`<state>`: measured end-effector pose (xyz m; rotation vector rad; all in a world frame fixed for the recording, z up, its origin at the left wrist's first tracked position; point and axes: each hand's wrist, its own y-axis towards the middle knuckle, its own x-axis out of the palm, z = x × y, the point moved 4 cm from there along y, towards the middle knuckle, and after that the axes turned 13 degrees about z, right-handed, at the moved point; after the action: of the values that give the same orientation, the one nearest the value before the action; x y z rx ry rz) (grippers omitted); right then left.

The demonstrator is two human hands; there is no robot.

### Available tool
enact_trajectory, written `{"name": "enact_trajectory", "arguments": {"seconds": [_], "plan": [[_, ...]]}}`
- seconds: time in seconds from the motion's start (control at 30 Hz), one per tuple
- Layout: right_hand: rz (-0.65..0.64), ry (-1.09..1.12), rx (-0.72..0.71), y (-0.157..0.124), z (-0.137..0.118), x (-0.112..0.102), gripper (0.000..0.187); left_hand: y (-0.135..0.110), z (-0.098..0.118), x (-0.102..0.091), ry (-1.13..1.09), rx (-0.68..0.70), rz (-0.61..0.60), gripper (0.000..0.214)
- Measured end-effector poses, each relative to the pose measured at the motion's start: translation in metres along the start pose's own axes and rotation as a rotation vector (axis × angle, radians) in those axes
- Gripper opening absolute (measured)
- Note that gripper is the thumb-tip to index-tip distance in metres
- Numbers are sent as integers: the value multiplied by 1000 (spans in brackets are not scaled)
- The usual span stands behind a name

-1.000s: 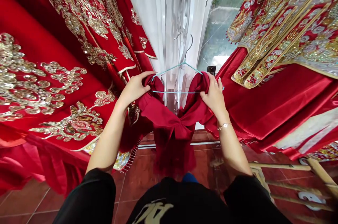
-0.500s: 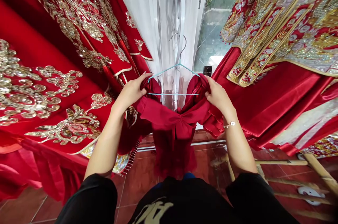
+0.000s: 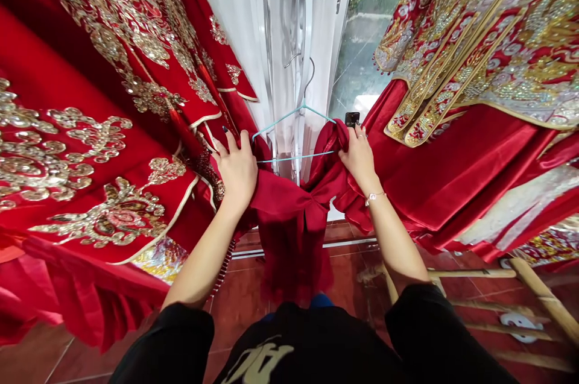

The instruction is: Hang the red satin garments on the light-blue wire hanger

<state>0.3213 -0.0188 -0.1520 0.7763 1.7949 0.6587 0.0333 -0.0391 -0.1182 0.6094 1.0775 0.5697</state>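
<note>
A plain red satin garment [image 3: 294, 215] hangs from a light blue wire hanger [image 3: 294, 131] in front of me, its hook up by white curtains. My left hand [image 3: 237, 170] lies on the garment's left shoulder, with fingers stretched upward toward the hanger's left end. My right hand [image 3: 359, 155] pinches the bunched red fabric at the hanger's right end. A thin bracelet sits on my right wrist.
Red robes with gold and silver embroidery hang close on the left [image 3: 90, 131] and on the right [image 3: 474, 70]. White curtains [image 3: 289, 22] and a glass door are straight ahead. A bamboo frame [image 3: 534, 293] stands low right on red floor tiles [image 3: 226, 311].
My left hand let go of its grip on the left shoulder and now lies flat with fingers stretched. The right hand slid slightly up along the hanger's end. The view shifted left.
</note>
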Motion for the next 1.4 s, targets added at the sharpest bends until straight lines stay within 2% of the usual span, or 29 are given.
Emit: {"name": "enact_trajectory", "arguments": {"seconds": [0.1,0.33,0.53,0.77,0.97,1.1,1.2,1.3,1.4], "plan": [[-72,22,-14,13,0,-1,53,-1,0,-4,-14,11,12,60],[1,19,15,13,0,-4,45,-8,2,-14,71,23,-33,60],[-41,60,-23,15,7,1,61,-11,4,-14,137,47,-64,60],[-154,117,-48,21,11,-1,66,-16,6,-21,98,62,-58,62],[-14,30,12,11,-2,-1,59,-16,7,-18,171,73,-80,62],[27,-86,112,10,-10,-3,54,-7,9,-18,316,171,-136,66],[15,-183,162,19,-8,-12,57,6,7,-22,398,299,-230,70],[5,-223,107,28,-6,-24,52,17,3,-28,413,428,-347,67],[-42,-253,19,33,0,-34,38,22,0,-34,409,467,-406,65]]}}
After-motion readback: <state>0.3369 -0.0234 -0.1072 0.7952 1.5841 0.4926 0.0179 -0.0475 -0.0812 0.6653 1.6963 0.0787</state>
